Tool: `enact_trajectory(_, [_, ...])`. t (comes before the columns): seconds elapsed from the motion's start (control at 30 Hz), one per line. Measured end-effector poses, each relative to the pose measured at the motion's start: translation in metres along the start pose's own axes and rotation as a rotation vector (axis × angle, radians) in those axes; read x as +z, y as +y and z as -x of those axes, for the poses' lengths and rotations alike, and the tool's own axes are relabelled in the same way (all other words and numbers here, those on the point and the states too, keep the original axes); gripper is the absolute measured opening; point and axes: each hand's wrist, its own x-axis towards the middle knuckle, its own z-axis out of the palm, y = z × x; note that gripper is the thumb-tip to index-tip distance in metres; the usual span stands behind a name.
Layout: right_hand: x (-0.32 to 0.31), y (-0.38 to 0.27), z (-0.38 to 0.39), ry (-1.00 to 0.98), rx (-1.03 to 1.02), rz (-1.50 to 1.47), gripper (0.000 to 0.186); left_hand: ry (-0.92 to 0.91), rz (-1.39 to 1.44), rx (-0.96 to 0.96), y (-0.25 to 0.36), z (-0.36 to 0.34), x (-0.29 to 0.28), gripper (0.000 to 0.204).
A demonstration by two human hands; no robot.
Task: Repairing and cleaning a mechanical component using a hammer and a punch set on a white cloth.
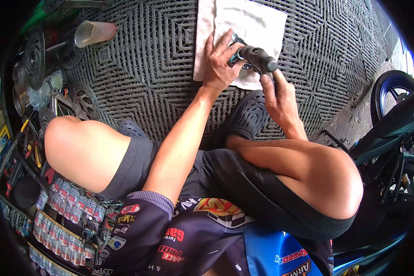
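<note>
My left hand (221, 62) is closed around a small teal-and-dark part (235, 57) on a folded white towel (264, 27), fingers spread along it and pressed to it. My right hand (278, 99) grips a dark hammer-like tool (257, 59), whose thick head is over the part, beside my left thumb. The tool's head hides much of the part, and I cannot make out its shape or whether the tool touches it.
Black grid mat (147, 55) underneath, a plastic cup (94, 34), brake discs (83, 99) and tools at the left, shelves of small cans (71, 204). My sandalled foot (248, 115) is near the towel. A motorcycle with a blue-rimmed wheel (391, 92) stands at the right.
</note>
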Motion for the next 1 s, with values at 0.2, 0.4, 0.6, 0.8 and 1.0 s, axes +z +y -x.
enact_trajectory(0.2, [0.002,-0.002,-0.004,0.004,0.013,0.074,0.031,-0.013,-0.034,0.015,-0.003,0.001,0.0,0.043])
enact_trajectory(0.4, [-0.007,-0.005,0.002,0.023,-0.089,0.002,0.023,0.018,0.002,0.012,0.001,-0.003,0.002,0.042])
enact_trajectory(0.6, [0.007,0.008,-0.006,-0.005,-0.036,0.107,0.029,-0.016,-0.032,0.025,0.0,0.001,0.0,0.039])
enact_trajectory(0.8, [-0.019,-0.025,-0.004,0.037,-0.117,0.03,0.021,-0.003,-0.07,0.028,0.002,-0.004,0.004,0.047])
enact_trajectory(1.0, [0.01,0.008,-0.015,0.019,-0.112,0.127,0.033,-0.025,-0.031,0.057,-0.004,0.002,0.004,0.049])
